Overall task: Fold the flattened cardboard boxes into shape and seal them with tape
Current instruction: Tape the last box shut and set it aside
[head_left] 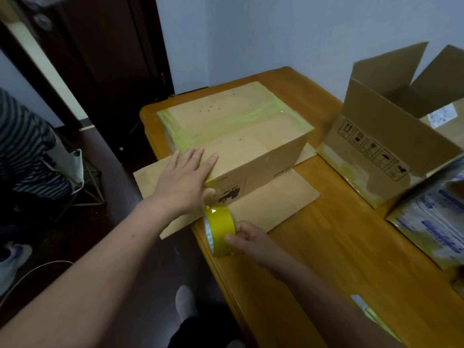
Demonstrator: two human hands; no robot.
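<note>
Two boxes stand on the table [339,247]: a closed box [236,136], centre, edged with yellow tape, and an open box [376,156] at right, contents unclear. The left hand [185,177] presses flat, fingers straight, on the closed box's near corner; the right hand [251,241] curls its fingers round the tape roll [219,231] just nearer.

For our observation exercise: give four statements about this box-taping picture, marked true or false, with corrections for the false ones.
1. The left hand lies flat on the closed brown cardboard box. True.
2. The right hand holds a red tape roll. False: it grips a yellow tape roll.
3. Flat brown cardboard lies on the wooden table around the closed box's base. True.
4. The second brown cardboard box, at the right, is taped shut on top. False: its top flaps stand open.
</note>
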